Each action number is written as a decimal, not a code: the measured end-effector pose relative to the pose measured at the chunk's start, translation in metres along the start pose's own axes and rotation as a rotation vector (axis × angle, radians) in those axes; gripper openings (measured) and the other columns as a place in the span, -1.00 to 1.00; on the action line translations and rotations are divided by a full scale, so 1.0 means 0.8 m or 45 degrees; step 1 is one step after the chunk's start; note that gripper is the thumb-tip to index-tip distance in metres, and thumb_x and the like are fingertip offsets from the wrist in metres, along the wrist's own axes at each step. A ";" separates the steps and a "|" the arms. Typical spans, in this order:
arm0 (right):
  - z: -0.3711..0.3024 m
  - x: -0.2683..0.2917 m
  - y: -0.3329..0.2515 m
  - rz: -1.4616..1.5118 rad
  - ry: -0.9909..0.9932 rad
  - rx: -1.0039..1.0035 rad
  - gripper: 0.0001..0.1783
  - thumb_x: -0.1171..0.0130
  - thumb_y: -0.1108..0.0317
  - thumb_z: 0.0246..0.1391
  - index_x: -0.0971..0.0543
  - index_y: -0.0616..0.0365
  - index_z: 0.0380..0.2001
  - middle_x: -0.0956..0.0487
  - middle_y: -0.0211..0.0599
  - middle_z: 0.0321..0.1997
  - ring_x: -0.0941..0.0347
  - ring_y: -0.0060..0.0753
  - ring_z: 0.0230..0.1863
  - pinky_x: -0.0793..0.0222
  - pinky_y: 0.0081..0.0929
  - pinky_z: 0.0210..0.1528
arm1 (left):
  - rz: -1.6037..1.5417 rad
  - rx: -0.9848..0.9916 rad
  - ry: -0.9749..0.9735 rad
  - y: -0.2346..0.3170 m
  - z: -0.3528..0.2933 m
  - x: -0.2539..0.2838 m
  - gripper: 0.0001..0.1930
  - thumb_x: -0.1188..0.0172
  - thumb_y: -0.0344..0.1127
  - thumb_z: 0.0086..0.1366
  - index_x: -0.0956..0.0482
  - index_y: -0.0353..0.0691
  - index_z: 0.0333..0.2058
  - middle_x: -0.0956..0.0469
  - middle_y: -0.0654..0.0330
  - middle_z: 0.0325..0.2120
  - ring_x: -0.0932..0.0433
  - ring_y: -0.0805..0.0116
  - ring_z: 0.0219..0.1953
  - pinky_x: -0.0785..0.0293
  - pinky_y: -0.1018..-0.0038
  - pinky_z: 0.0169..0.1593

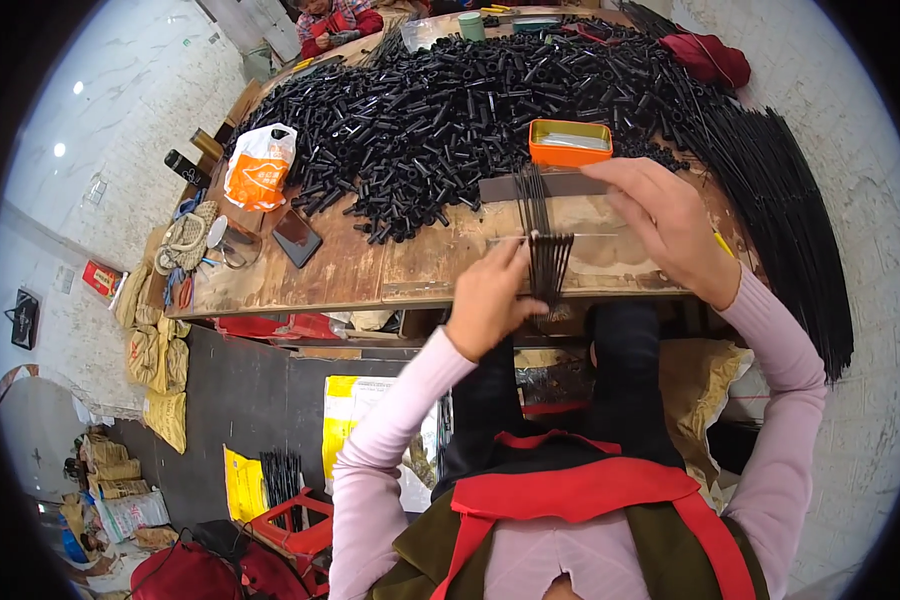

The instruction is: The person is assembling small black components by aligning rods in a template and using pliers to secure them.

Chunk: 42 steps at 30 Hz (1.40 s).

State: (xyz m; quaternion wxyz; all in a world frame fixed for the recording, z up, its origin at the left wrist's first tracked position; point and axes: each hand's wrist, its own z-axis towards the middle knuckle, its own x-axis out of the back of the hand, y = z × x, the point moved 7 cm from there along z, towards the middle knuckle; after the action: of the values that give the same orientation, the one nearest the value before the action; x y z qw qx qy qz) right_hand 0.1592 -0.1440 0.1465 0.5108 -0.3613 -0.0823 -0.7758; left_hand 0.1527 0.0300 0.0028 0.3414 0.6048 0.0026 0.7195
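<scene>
My left hand (487, 300) is closed around a fan of thin black rods (550, 262), which stand side by side over the table's front edge. A thin pale needle-like strip (595, 235) crosses the rods near their middle; what it is exactly is too small to tell. To the right, my right hand (670, 215) hovers above the table with its fingers stretched out and the thumb apart, and nothing shows in it. Behind the rods lies a flat grey bar (560, 186). Just beyond that sits an orange tin (570, 143) with thin pale pieces inside.
A big heap of short black tubes (440, 110) covers the table's back. Long black rods (770, 190) hang over the right edge. At left are a white-and-orange plastic bag (260, 167), a phone (297, 237) and scissors (232, 254). Another person's hand (323, 40) shows at the far left.
</scene>
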 end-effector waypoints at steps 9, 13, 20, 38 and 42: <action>-0.007 -0.111 0.210 -0.127 -0.328 -0.206 -0.84 -0.13 0.41 0.10 -0.58 0.28 -0.29 -0.60 -0.07 -0.31 -0.51 0.05 -0.26 -0.42 -0.23 -0.16 | 0.062 -0.395 0.077 -0.008 0.009 -0.057 -0.16 -0.46 -0.08 -0.10 -0.36 0.03 0.23 -0.13 -0.02 0.34 -0.16 0.01 0.36 -0.10 0.17 0.36; 0.026 -0.174 0.310 -0.367 -0.453 -0.329 -0.81 -0.17 0.36 0.02 -0.61 0.27 -0.34 -0.59 0.05 -0.35 -0.53 0.13 -0.25 -0.45 -0.14 -0.17 | 0.156 -0.305 -0.048 0.003 0.022 -0.054 -0.08 -0.46 -0.08 -0.10 -0.28 0.12 0.30 -0.05 0.00 0.38 -0.07 0.02 0.40 -0.02 0.07 0.38; 0.033 -0.189 0.337 -0.441 -0.689 -0.477 -0.84 -0.18 0.42 -0.05 -0.64 0.28 -0.40 -0.59 0.08 -0.42 -0.56 0.12 -0.30 -0.49 -0.12 -0.22 | 0.282 -0.293 -0.110 -0.018 0.034 -0.067 -0.20 -0.20 -0.40 0.06 -0.24 0.22 0.32 -0.03 0.02 0.39 -0.03 0.04 0.42 -0.02 0.06 0.39; 0.037 -0.164 0.333 -0.412 -0.573 -0.492 -0.88 -0.15 0.44 -0.07 -0.57 0.26 -0.44 -0.58 0.04 -0.42 -0.54 0.12 -0.33 -0.46 -0.12 -0.25 | 0.288 -0.295 -0.103 -0.017 0.033 -0.067 -0.17 -0.07 -0.55 0.03 -0.25 0.24 0.31 -0.02 0.03 0.40 -0.02 0.08 0.43 -0.01 0.08 0.40; 0.026 -0.150 0.252 -0.318 -0.408 -0.248 -0.86 -0.11 0.47 0.01 -0.45 0.21 -0.32 -0.46 -0.09 -0.34 -0.48 0.05 -0.27 -0.41 -0.15 -0.24 | 0.274 -0.284 -0.096 -0.018 0.033 -0.062 -0.17 -0.08 -0.56 0.02 -0.25 0.25 0.31 -0.01 0.05 0.40 -0.02 0.09 0.43 -0.01 0.08 0.40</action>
State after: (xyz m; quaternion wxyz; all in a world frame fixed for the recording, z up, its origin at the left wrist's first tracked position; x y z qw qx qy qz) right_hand 0.3667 -0.1393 0.0352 0.3539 -0.5146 -0.1311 -0.7699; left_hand 0.1844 0.0059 -0.0393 0.3274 0.5865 -0.1550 0.7245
